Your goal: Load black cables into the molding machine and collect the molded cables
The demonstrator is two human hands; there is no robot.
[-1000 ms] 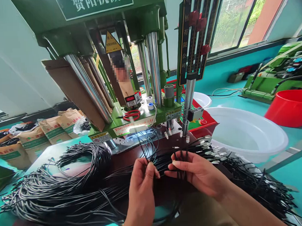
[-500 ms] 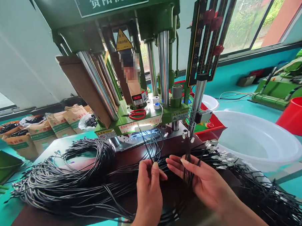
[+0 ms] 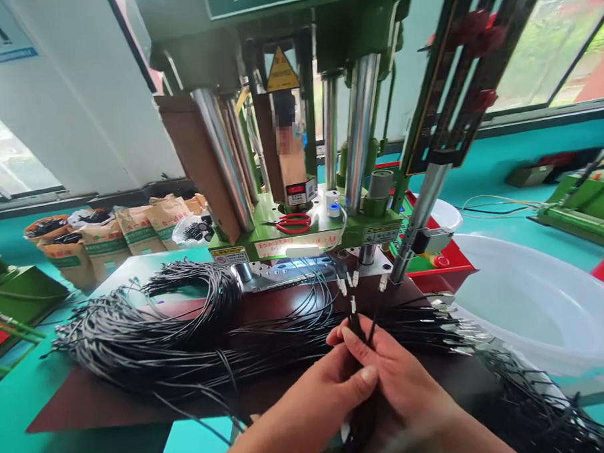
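Note:
In front of the press, my right hand [image 3: 401, 369] is closed round a small bunch of black cables [image 3: 356, 327]. Their pale connectors [image 3: 342, 286] stick up above the fingers. My left hand [image 3: 329, 395] meets it from the left, thumb on top and fingers curled round the same bunch, though my hands hide much of that grip. Below the hands the cables hang down, dark and partly out of sight. Behind them, a thick bundle of black cables [image 3: 197, 358] lies across the brown board, coiled at the left, with connector ends [image 3: 456, 323] at the right.
The green press [image 3: 223, 246] stands ahead, with red-handled snips [image 3: 294, 222] on its ledge. To the right are a red control box [image 3: 447, 270], a white tub [image 3: 528, 250] and a heap of black cable pieces [image 3: 544, 403]. Paper sacks [image 3: 103, 248] stand behind left.
My left hand has moved right, from a separate cable near the press to the bunch in my right hand. My right hand's fingers have closed more. The view has swung left.

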